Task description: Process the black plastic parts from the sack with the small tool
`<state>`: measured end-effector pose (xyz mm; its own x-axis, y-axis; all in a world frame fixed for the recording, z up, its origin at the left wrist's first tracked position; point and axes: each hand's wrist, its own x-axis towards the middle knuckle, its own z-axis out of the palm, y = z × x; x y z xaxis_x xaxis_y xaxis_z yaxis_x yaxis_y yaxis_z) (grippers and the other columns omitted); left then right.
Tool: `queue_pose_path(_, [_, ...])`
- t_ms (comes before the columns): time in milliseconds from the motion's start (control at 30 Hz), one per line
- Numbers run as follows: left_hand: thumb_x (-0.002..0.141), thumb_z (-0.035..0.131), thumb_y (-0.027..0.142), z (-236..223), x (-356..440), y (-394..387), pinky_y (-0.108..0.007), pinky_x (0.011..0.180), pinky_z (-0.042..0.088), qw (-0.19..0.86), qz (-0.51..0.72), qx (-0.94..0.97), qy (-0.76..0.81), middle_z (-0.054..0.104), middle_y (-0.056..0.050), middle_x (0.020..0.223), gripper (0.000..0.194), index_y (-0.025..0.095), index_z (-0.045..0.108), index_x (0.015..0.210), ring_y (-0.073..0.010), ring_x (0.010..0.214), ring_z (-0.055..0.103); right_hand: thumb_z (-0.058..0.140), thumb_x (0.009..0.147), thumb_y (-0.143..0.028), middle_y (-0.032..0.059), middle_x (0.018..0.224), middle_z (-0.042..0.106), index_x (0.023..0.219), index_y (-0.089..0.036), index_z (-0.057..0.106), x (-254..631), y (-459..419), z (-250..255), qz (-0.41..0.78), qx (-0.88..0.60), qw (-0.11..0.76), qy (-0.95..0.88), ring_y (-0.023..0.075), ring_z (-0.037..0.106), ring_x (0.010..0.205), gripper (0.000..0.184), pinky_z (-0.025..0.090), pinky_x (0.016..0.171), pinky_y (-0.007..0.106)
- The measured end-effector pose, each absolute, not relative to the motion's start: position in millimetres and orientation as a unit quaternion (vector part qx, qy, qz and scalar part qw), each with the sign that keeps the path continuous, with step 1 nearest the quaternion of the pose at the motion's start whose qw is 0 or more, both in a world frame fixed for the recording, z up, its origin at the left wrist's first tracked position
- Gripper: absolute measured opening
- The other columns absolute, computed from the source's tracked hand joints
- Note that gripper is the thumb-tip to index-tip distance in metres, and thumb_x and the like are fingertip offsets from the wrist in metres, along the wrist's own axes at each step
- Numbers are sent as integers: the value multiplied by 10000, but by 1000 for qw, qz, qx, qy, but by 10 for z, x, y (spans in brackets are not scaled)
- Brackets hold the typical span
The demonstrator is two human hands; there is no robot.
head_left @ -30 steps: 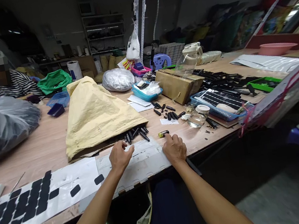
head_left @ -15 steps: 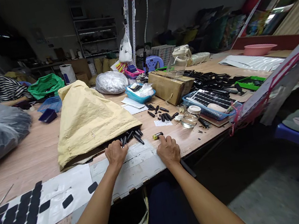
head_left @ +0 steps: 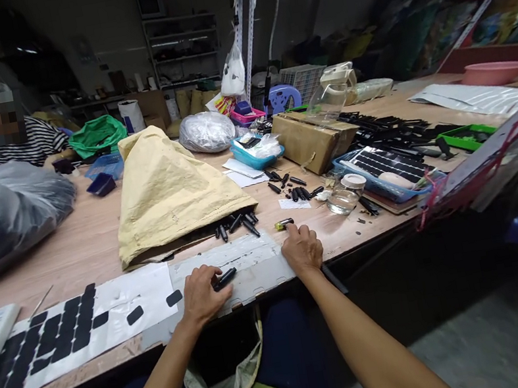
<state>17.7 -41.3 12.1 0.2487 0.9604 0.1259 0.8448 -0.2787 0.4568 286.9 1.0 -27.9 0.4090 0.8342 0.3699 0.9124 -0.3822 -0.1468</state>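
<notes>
My left hand is closed around a slim black cylindrical piece with a tapered end, held over the grey board at the table edge. My right hand rests at the board's right end with fingers curled; whatever is under them is hidden. Just beyond its fingertips lies a small yellow-and-black cylinder. Similar black pieces spill from the mouth of a cream sack. To the left, a white sheet carries black rounded stickers.
More black pieces lie near a clear jar and a blue tray. Behind stand a cardboard box and a light-blue basket. A large plastic bag is at left. A person in striped sleeves sits across the table.
My left hand has drawn back from the sack's mouth toward the table edge, bringing one black piece with it. My right hand stays in place. The camera view has shifted slightly.
</notes>
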Motion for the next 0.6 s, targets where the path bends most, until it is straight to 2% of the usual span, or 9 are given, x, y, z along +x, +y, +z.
queue_pose_path(133, [767,684,297,47,237,-358,-332,812,394,190,223,749,594,667,-23,882,131,221,686,874,-208,891,567,431,913,-181,124,1018,567,1263,-214,609,2892,15,-206,-85,-828,170,-527,231,523,920,394,392,720,322])
queue_pose_path(233, [759,694,270,15,219,-330,-335,828,395,214,234,739,595,670,-15,870,103,222,694,851,-203,893,565,463,892,-158,114,1026,580,1283,-238,606,2888,-34,-82,-14,-838,192,-511,218,531,927,423,402,732,307])
queue_pose_path(333, [755,704,270,12,205,-325,-336,830,390,225,238,732,597,670,-13,873,106,225,702,851,-200,891,561,439,891,-165,99,1035,607,1297,-225,598,2768,-190,37,47,-814,285,-504,208,551,935,441,434,767,301])
queue_pose_path(433, [744,720,279,29,215,-326,-337,824,384,230,232,725,607,667,-8,862,124,233,710,859,-198,883,559,415,894,-207,101,1077,643,1285,-184,604,2498,-435,110,130,-713,398,-562,203,584,945,435,476,836,319])
queue_pose_path(533, [731,735,291,46,229,-317,-340,828,379,237,221,714,620,674,-6,879,146,244,715,868,-207,910,562,454,881,-251,84,1106,672,1211,-197,649,2171,-661,156,228,-612,432,-622,198,610,973,387,499,880,332])
queue_pose_path(600, [726,742,296,46,233,-304,-340,833,376,245,216,710,624,678,-3,891,162,248,716,878,-210,925,566,453,881,-229,76,1087,683,1183,-198,660,1984,-757,187,249,-580,431,-645,187,619,983,368,495,909,332])
